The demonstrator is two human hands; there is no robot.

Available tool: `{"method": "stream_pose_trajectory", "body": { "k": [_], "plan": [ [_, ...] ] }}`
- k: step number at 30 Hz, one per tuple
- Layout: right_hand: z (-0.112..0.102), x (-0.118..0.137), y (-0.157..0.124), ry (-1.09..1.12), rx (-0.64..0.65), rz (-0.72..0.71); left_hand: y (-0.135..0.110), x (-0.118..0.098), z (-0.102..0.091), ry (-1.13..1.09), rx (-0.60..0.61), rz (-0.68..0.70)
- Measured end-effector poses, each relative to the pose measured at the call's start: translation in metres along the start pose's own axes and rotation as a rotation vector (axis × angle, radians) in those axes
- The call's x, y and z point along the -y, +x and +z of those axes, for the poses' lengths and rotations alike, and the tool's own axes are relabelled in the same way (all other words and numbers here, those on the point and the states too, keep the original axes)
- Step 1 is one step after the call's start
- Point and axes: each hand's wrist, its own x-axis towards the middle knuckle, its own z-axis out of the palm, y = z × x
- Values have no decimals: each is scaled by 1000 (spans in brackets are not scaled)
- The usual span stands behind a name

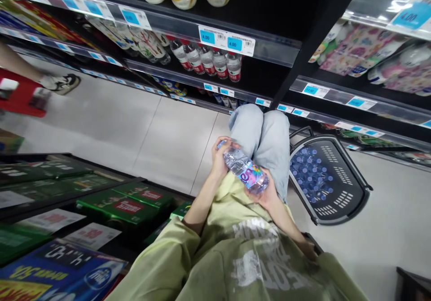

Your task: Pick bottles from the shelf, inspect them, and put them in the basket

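A clear plastic water bottle (245,168) with a pink, purple and blue label lies slantwise over my lap. My left hand (221,157) is closed around its capped end. The bottom end rests in my right hand (267,192), whose fingers curl around it and are partly hidden by the bottle. To the right, a dark grey shopping basket (350,180) stands on the floor, with many small blue-capped bottles (310,173) grouped at its left side.
Ahead, a shelf (269,70) holds several red-labelled water bottles (220,63). Tissue packs (360,52) fill the shelf to its right. Green boxes (126,207) are stacked at left behind me. Another person's foot (62,83) is beside a red basket (23,94) at far left.
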Motion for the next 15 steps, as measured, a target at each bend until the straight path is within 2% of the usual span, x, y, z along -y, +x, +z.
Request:
{"method": "stream_pose_trajectory", "body": {
  "k": [7, 11, 15],
  "plan": [
    [-9, 3, 9, 177, 46, 123, 11, 8, 2, 16, -30, 16],
    [-2, 2, 7, 185, 41, 78, 14, 5, -2, 42, -25, 4],
    [9, -2, 5, 81, 63, -26, 9, -1, -10, 66, -2, 10]
  ]
}}
